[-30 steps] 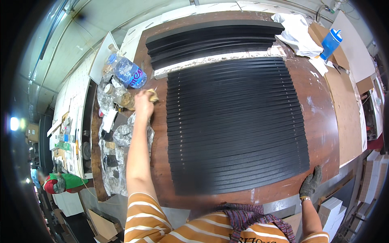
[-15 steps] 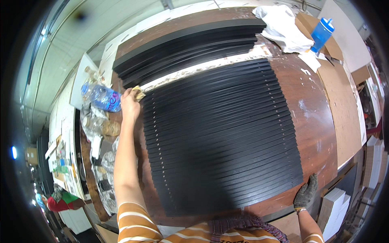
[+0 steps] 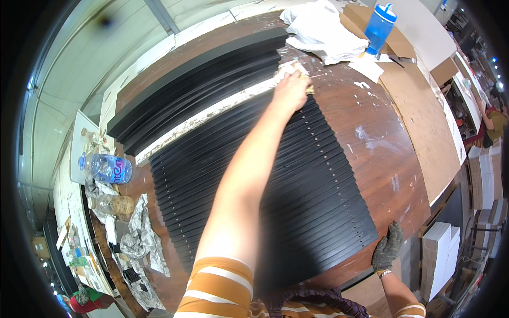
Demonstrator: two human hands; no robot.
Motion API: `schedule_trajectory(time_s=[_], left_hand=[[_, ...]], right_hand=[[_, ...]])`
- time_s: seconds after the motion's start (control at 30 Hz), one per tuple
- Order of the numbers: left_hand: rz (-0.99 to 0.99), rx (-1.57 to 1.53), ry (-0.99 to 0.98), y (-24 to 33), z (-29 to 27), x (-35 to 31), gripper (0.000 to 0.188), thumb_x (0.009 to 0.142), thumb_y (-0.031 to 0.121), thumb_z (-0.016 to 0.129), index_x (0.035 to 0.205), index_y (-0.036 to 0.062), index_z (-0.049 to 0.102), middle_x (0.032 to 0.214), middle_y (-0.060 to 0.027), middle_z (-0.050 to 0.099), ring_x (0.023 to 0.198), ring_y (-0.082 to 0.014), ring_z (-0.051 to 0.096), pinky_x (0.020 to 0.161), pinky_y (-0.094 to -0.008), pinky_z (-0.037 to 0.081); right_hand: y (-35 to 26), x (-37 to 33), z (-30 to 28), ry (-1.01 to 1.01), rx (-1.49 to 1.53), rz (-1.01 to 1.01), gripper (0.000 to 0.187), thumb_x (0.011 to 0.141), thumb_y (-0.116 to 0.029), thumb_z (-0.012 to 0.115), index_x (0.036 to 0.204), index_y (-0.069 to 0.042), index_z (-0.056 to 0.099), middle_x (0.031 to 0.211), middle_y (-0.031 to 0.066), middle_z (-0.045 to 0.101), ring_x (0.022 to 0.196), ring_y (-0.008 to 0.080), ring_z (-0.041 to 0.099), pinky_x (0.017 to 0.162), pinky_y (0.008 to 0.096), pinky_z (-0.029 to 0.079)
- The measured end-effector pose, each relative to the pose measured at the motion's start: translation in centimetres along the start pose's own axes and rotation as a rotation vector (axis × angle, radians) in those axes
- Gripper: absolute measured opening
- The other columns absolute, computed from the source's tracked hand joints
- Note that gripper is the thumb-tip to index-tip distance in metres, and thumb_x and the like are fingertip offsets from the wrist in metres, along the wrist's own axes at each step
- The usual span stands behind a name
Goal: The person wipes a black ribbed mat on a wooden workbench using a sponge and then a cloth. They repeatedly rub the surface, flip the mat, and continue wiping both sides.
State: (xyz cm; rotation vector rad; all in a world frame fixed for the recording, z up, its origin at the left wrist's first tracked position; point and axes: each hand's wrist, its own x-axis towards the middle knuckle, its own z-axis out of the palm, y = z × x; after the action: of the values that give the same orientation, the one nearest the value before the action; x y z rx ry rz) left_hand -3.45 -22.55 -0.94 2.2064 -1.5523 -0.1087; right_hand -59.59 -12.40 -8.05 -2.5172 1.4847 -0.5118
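Note:
A wide row of black slats [image 3: 275,185] with small holes lies side by side on a brown table [image 3: 382,153]. My bare left hand [image 3: 290,90] reaches across them to their far right end, shut on a small yellowish pad [image 3: 306,84] pressed against the end slats. My right hand [image 3: 387,248], in a grey knit glove, rests flat at the near right corner of the slats on the table's edge and holds nothing. A second stack of black slats [image 3: 196,85] lies beyond a pale smeared strip [image 3: 212,114].
A white cloth [image 3: 318,32] and a blue bottle [image 3: 379,26] sit at the far right. A clear water bottle [image 3: 108,168], a brownish jar [image 3: 114,204] and crumpled plastic [image 3: 138,238] crowd the left. Cardboard sheets [image 3: 419,106] and white boxes [image 3: 442,254] lie right. A person [image 3: 490,119] works far right.
My left hand has swept with the pad from the far left corner of the slats along their far edge to the far right end. My gloved right hand has stayed at the near corner.

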Motion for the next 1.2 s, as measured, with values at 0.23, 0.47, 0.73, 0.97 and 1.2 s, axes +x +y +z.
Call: schedule_trajectory(time_s=[0.23, 0.47, 0.73, 0.97, 1.2], left_hand=[[-0.189, 0.170, 0.031, -9.4, -6.2, -10.0, 0.041, 0.087, -0.003, 0.055, 0.124, 0.0079, 0.071, 0.138, -0.0149, 0.061, 0.126, -0.0361, 0.056, 0.111, -0.0449, 0.044], [-0.537, 0.401, 0.036, -19.7, -15.2, -25.6, 0.034, 0.087, 0.002, 0.057, 0.114, 0.0111, 0.076, 0.125, -0.0130, 0.067, 0.115, -0.0361, 0.060, 0.101, -0.0441, 0.049], [-0.181, 0.287, 0.215, -11.3, -10.2, -16.7, 0.039, 0.082, -0.009, 0.053, 0.114, 0.0007, 0.073, 0.132, -0.0187, 0.064, 0.125, -0.0397, 0.059, 0.109, -0.0436, 0.046], [-0.273, 0.276, 0.108, -14.3, -10.6, -17.9, 0.040, 0.085, -0.007, 0.051, 0.118, 0.0053, 0.071, 0.136, -0.0138, 0.062, 0.126, -0.0344, 0.057, 0.108, -0.0413, 0.046], [-0.606, 0.433, 0.201, -27.2, -19.2, -35.4, 0.033, 0.083, -0.002, 0.055, 0.109, 0.0052, 0.073, 0.113, -0.0185, 0.070, 0.104, -0.0402, 0.067, 0.094, -0.0436, 0.053]], right_hand=[[-0.2, 0.1, -0.2, 0.015, 0.009, -0.005, 0.042, 0.092, -0.007, 0.052, 0.133, 0.004, 0.058, 0.143, 0.0225, 0.055, 0.135, 0.0419, 0.048, 0.120, 0.0525, 0.028], [-0.7, 0.3, -0.5, 0.020, -0.001, -0.042, 0.045, 0.090, -0.004, 0.052, 0.135, 0.003, 0.056, 0.143, 0.0231, 0.055, 0.135, 0.0420, 0.048, 0.120, 0.0535, 0.027], [-0.9, 0.3, -1.2, 0.000, 0.005, -0.015, 0.041, 0.093, -0.008, 0.053, 0.132, 0.003, 0.058, 0.145, 0.0213, 0.054, 0.135, 0.0414, 0.048, 0.121, 0.0516, 0.027], [-0.3, 0.0, -0.1, 0.016, 0.097, 0.016, 0.043, 0.098, -0.012, 0.051, 0.138, 0.002, 0.056, 0.149, 0.0173, 0.052, 0.141, 0.0377, 0.042, 0.122, 0.0491, 0.025], [0.1, -0.4, 0.1, 0.006, 0.025, 0.004, 0.045, 0.098, -0.012, 0.051, 0.140, 0.002, 0.054, 0.150, 0.0180, 0.050, 0.141, 0.0379, 0.042, 0.122, 0.0492, 0.024]])
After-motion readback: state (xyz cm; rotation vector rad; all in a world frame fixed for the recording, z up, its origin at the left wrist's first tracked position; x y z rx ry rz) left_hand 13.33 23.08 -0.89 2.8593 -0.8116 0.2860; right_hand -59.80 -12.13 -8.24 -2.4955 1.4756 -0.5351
